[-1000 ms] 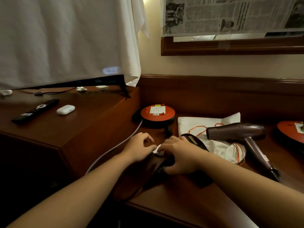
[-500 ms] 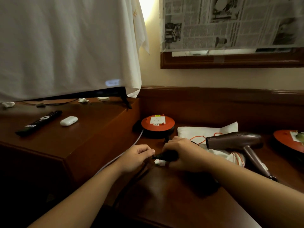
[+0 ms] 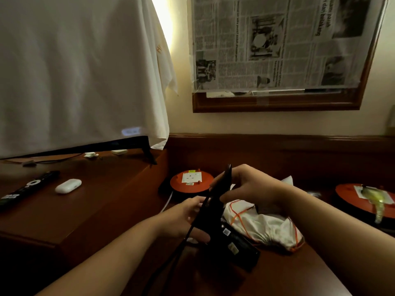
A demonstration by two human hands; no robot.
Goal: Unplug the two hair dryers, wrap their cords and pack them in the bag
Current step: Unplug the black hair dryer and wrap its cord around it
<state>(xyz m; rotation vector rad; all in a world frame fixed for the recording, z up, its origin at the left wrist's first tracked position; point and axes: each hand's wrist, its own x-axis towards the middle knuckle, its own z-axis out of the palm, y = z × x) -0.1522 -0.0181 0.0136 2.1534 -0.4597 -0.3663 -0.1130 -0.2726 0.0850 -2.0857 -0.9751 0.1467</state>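
Observation:
A black hair dryer [image 3: 233, 244] stands tilted on the low wooden desk [image 3: 267, 274], its slim handle pointing up. My right hand [image 3: 248, 189] grips the top of that handle. My left hand [image 3: 181, 221] curls round the dryer's black cord [image 3: 171, 259], which trails down toward the near edge. The white drawstring bag [image 3: 265, 227] with orange cord lies just right of the dryer, partly under my right forearm. An orange socket reel [image 3: 192, 181] sits behind my hands. The brown dryer is hidden from view.
A second orange reel [image 3: 363, 197] with a yellowish plug sits at the far right. The raised cabinet [image 3: 89, 210] on the left carries a remote [image 3: 27, 189], a white earbud case [image 3: 68, 186] and a cloth-covered TV [image 3: 74, 71]. A white cable [image 3: 167, 201] leaves the near reel.
My right hand has lifted the black dryer's handle off the desk and raised it upright. My left hand has moved right onto its cord. The view has tilted upward.

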